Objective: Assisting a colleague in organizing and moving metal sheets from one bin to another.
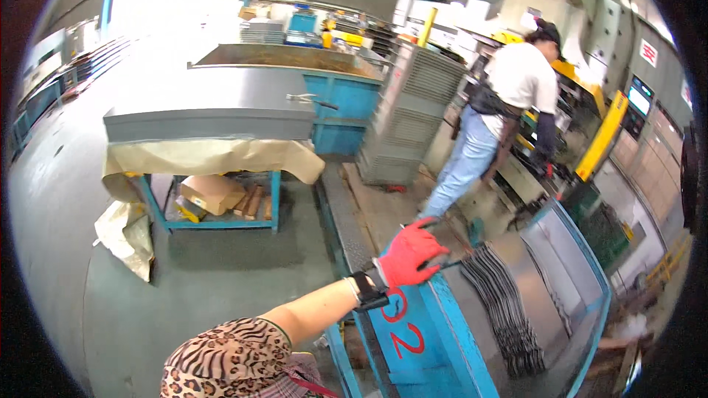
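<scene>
My left hand, in a red glove with a dark band at the wrist, reaches in from the lower left. It is at the near corner of a blue metal bin, and its fingers are spread with nothing seen between them. I cannot tell whether it touches the bin's rim. Inside the bin, just right of the glove, lies a row of thin, wavy dark metal parts packed face to face. My right hand is out of view.
Another person stands bent at a large press, beyond the bin. A tall stack of grey crates stands left of them. At the left, pliers lie on grey sheets on a blue-legged table.
</scene>
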Demonstrator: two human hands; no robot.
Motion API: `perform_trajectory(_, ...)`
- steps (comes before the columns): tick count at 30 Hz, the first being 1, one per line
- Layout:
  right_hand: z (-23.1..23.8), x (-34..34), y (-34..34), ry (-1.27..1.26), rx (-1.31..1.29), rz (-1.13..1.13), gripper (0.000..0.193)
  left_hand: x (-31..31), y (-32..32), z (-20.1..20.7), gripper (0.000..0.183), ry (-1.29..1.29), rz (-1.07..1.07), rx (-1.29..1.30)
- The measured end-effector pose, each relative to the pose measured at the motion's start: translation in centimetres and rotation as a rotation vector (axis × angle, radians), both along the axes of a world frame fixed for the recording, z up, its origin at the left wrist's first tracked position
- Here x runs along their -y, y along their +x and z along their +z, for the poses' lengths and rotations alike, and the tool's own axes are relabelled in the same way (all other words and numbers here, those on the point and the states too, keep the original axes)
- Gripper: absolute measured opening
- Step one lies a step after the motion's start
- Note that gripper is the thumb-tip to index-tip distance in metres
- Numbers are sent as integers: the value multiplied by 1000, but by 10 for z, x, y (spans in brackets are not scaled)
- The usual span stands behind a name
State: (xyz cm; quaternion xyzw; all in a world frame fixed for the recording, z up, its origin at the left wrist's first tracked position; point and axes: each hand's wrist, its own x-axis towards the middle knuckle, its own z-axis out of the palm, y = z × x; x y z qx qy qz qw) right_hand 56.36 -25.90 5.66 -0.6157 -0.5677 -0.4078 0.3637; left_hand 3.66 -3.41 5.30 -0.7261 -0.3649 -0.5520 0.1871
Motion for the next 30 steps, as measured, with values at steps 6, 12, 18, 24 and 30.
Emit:
perform_trajectory(6,9,-2,-20,-68,-93,18,23,4,-7,1,42,-52,50,-28)
perform_trajectory(12,15,-1,-26,-13,-28,35,18,0,0,1,35,-8,51,-12)
perform_trajectory(18,25,-1,-33,-46,-136,67,16,1,3,6,35,-19,41,-21)
perform_trajectory(24,22,-1,-27,3,-52,70,15,-1,2,0,34,-27,45,-21)
perform_trajectory(30,23,-1,-25,-43,-64,92,14,0,3,0,34,-35,48,-18)
